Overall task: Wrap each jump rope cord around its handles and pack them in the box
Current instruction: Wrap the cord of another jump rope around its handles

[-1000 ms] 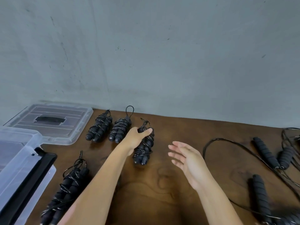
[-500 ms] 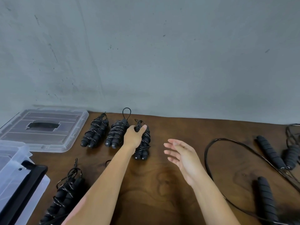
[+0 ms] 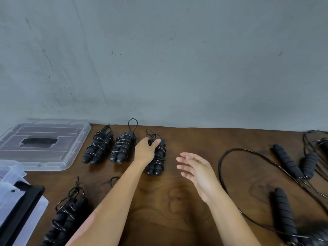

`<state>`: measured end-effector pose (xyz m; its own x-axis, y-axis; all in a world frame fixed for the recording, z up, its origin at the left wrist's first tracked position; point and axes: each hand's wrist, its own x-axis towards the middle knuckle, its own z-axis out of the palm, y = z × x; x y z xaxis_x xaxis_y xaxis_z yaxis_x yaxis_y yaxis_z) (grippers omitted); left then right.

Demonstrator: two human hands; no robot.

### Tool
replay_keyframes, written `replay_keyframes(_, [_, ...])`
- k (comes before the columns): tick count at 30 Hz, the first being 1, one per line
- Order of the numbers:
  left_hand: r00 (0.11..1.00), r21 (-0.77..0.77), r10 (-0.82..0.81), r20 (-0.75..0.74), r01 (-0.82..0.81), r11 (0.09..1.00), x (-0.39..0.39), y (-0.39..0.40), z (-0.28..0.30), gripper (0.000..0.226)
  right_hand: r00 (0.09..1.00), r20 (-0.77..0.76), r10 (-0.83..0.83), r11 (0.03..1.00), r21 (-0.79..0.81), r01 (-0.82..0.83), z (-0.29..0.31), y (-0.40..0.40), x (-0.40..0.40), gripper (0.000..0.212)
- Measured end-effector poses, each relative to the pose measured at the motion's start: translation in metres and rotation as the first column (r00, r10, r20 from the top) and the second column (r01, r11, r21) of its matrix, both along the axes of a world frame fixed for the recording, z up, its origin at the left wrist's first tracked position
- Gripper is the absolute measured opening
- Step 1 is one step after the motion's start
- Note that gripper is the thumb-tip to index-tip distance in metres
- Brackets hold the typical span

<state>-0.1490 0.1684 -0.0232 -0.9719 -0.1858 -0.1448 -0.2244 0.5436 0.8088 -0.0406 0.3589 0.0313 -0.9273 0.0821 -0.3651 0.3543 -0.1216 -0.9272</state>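
Under the left hand (image 3: 145, 151), the third wrapped rope bundle (image 3: 158, 157) lies on the table (image 3: 177, 201), with fingers and thumb curled around its upper end. A second ago this bundle sat nearer the person; it now lines up just right of two finished bundles (image 3: 122, 148), which indicates a set-down in a row rather than packing. The right hand (image 3: 197, 169) hovers to the right of the held bundle, fingers straight and spread, holding nothing, much as before. Well right of that hand lie unwrapped ropes (image 3: 287, 162) with loose cords. Left of the gripping hand are the clear lid (image 3: 53, 162) and, nearer the person, the box (image 3: 10, 176). Another wrapped bundle (image 3: 67, 215) lies below the left forearm. Judgement: wrapping remains unfinished and no bundle visibly sits in the box.
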Motion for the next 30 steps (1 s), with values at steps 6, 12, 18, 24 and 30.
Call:
replay_keyframes(6, [1.0,-0.017,-0.007,0.009,0.007,1.0,0.003,-0.004,-0.003,0.063,1.0,-0.018,-0.01,1.0,0.021,0.01,0.004,0.007,0.008,0.023])
replay_keyframes(12, [0.99,-0.24,-0.018,-0.137,-0.015,0.971,0.025,0.002,0.011,0.057,0.999,-0.039,-0.027,0.999,0.029,0.028,0.009,0.014,0.016,0.023])
replay_keyframes(18, [0.929,-0.169,-0.154,-0.336,0.101,0.98,0.066,0.037,0.042,0.024,0.996,-0.063,-0.056,0.997,0.055,0.06,0.013,0.026,0.038,0.023])
replay_keyframes(24, [0.853,-0.117,-0.365,-0.373,0.347,0.931,0.106,0.097,0.059,0.018,0.984,-0.069,-0.162,0.98,0.104,0.169,0.013,0.059,0.075,0.021])
replay_keyframes(30, [0.788,-0.1,-0.521,-0.327,0.519,0.849,0.129,0.159,0.052,0.019,0.947,-0.058,-0.315,0.942,0.101,0.319,0.011,0.105,0.112,0.022])
